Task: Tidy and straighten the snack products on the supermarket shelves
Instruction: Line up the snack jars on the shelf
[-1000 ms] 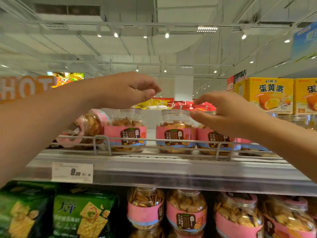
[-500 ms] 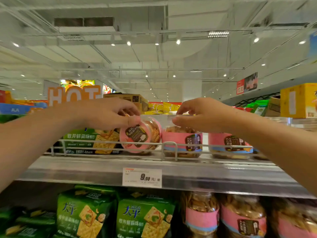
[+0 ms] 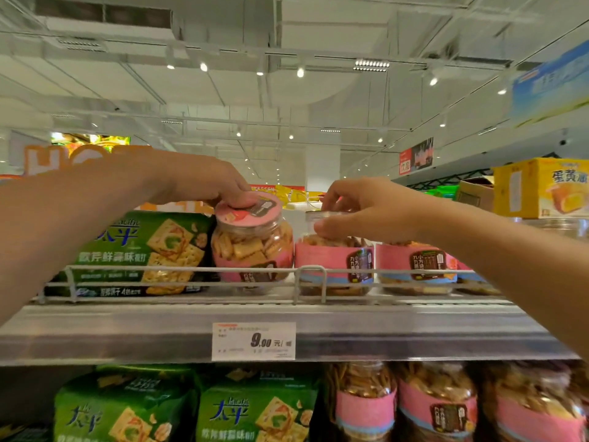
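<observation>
- Our left hand (image 3: 204, 181) grips the pink lid of a tilted jar (image 3: 251, 242), fingers curled over its top.
- Our right hand (image 3: 360, 208) pinches the clear lid of the next jar (image 3: 334, 266), which stands upright just beside the tilted one.
- Both jars sit on the top shelf (image 3: 398, 333) behind a wire rail (image 3: 178, 269), right of a green cracker pack (image 3: 143, 253).
- We see a price tag (image 3: 254, 341) on the shelf edge below.

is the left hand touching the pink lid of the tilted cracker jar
Touching. The head view shows the left hand with its fingertips lying right on the pink lid of the tilted cracker jar, with no gap between them.
</observation>
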`<state>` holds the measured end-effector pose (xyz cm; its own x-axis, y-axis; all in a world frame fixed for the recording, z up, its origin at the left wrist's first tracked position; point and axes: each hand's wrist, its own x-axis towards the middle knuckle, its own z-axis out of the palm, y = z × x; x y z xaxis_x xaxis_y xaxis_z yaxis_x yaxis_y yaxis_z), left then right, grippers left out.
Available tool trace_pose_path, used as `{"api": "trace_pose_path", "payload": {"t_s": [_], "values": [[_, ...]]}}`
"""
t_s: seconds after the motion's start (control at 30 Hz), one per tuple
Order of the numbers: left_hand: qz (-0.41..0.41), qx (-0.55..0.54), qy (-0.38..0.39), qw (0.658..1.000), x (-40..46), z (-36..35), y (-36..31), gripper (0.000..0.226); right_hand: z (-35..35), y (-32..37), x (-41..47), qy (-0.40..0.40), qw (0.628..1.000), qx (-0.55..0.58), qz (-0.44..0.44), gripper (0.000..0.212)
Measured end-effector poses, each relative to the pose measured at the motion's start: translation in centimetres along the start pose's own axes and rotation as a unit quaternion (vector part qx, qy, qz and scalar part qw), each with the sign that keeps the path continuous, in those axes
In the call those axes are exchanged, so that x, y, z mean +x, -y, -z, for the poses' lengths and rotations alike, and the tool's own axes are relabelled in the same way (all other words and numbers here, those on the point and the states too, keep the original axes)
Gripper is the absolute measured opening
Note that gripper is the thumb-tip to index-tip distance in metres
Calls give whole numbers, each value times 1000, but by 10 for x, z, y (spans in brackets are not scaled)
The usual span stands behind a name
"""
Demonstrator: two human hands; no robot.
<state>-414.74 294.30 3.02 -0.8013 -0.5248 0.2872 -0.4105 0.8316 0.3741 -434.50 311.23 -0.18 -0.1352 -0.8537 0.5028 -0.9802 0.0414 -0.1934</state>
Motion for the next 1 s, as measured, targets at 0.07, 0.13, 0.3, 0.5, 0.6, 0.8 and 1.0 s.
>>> {"api": "trace_pose_path", "payload": {"t_s": [0.07,0.13,0.3,0.5,0.6,0.8,1.0], "values": [[40,-65,37,996,5,2,5,32,-1,-2,-1,-1,1000,9,4,34],[46,-105,110,987,8,5,9,47,-1,-2,-1,3,1000,3,6,34],[4,-67,90,994,17,3,9,42,1,0,-1,5,1000,-15,18,34],[0,-37,22,999,18,-8,15,25,2,1,-1,15,1000,-17,13,39],[-1,-37,18,999,11,-10,14,36,7,2,2,44,999,9,0,39],[-35,-1,72,997,2,-13,11,65,11,4,8,66,997,17,-26,38],[-24,-8,77,997,4,-11,13,65,6,13,7,53,996,-52,-43,69]]}}
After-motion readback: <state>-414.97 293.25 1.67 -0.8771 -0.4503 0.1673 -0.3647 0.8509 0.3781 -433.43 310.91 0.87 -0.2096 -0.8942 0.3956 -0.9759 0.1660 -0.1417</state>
